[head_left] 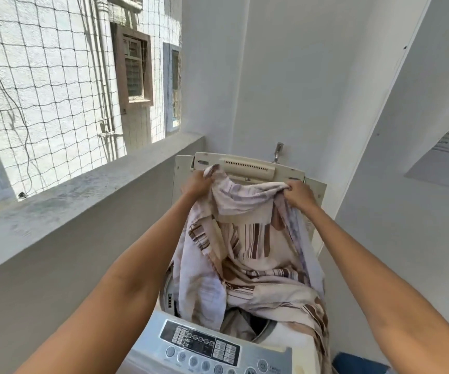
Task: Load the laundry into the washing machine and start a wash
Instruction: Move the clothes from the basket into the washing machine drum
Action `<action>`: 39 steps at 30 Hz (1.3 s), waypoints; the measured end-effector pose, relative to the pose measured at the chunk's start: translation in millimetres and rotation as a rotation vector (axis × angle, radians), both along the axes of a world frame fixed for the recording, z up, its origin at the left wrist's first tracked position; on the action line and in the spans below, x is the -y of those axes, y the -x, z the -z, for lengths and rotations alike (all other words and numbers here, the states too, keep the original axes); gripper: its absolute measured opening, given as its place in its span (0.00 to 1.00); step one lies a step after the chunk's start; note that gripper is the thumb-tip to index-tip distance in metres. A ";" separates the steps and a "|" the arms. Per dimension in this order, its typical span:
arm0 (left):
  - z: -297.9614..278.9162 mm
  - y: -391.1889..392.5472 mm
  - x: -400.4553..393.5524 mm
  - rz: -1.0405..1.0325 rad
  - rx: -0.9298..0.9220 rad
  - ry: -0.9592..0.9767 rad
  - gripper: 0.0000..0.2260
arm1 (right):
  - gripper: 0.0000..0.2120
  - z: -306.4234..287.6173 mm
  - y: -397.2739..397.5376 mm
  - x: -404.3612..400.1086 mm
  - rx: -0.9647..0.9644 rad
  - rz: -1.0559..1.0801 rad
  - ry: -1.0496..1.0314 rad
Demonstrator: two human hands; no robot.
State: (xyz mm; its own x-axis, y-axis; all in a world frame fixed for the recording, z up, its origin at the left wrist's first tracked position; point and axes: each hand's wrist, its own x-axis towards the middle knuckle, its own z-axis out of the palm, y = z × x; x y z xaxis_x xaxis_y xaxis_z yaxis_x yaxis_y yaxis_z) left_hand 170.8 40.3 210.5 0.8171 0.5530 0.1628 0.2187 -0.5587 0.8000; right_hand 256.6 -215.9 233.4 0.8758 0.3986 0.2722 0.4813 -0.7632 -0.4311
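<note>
Sheet (247, 238) hangs lengthwise into washer (147, 349).

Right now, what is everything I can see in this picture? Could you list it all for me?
washing machine: one, grey-white top loader, bottom centre, lid raised at the back
control panel: one, dark display with round buttons, machine's near edge
patterned sheet: one, cream with brown stripes, held up over the drum, lower part hanging into it and over the right rim
tap: one, metal, on the wall behind the lid
ledge: one, grey concrete, left
netting: one, dark mesh, over the opening above the ledge
blue item: one, bottom right, mostly out of frame
left hand: grips the sheet's top left
right hand: grips the sheet's top right
</note>
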 end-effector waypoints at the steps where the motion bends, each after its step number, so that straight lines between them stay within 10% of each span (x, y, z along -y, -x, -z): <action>1: 4.5 0.8 -2.4 0.008 -0.036 -0.004 0.18 | 0.10 -20.2 0.0 -2.9 0.054 0.023 -0.104; 10: -43.3 -2.1 36.9 0.273 0.567 0.478 0.19 | 0.10 -152.6 30.9 -77.5 0.247 -0.128 -0.540; 21: -53.0 -16.2 53.0 0.004 0.663 0.312 0.10 | 0.07 -54.2 10.1 -45.4 0.022 -0.207 -0.225; 28: -54.7 -9.6 42.7 -0.009 0.661 0.406 0.09 | 0.20 28.0 -0.5 -3.1 -0.134 -0.131 0.101; 34: -14.7 -3.5 11.8 -0.081 -0.038 0.003 0.22 | 0.18 -27.3 -12.2 2.1 0.014 -0.034 -0.010; 39: -24.7 -10.0 46.0 0.196 0.255 -0.077 0.24 | 0.12 -55.4 -6.6 -17.7 0.026 -0.116 -0.027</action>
State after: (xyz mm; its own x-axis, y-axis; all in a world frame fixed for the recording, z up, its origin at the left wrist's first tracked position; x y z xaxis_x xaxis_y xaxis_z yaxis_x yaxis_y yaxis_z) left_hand 180.8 -5.8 235.2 0.8345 0.3673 0.4109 -0.1007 -0.6315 0.7689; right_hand 263.2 -198.1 288.8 0.8167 0.4890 0.3063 0.5770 -0.6900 -0.4370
